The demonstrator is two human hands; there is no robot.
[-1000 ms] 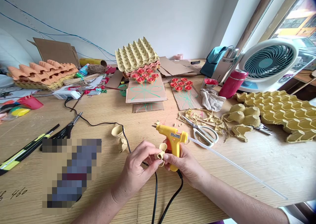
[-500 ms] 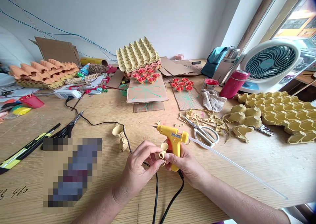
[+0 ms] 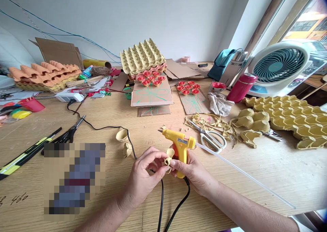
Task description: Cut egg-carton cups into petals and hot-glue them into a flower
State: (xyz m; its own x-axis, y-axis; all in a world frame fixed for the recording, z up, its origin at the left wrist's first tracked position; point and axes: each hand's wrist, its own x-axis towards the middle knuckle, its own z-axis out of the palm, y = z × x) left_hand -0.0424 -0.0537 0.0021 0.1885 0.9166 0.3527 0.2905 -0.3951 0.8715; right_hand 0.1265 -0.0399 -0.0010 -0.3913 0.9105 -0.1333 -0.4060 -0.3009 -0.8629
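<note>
Between finger and thumb, my left hand point(image 3: 148, 169) pinches a small flower of egg-carton pulp point(image 3: 168, 161) with curled petals. My right hand point(image 3: 192, 172) is wrapped round the handle of a yellow hot glue gun point(image 3: 181, 143), and its thumb presses the flower's side. The gun's nozzle points left, and a long clear glue stick point(image 3: 245, 175) sticks out of its back. Left of the gun, on the table, lie a carton cup point(image 3: 122, 135) and another petalled carton piece point(image 3: 127, 150). A black cord runs from the gun's handle toward me.
White-handled scissors point(image 3: 212, 138) lie beside carton scraps point(image 3: 204, 121) on the right. A yellow egg tray point(image 3: 293, 119) sits near a fan point(image 3: 279, 66). Red flowers point(image 3: 189, 87) stand on cardboard at the back. Black scissors point(image 3: 66, 136) and a utility knife point(image 3: 25, 158) are at left.
Almost nothing differs. Both hands keep the flower and the glue gun in nearly the same place, and the view has shifted very slightly.
</note>
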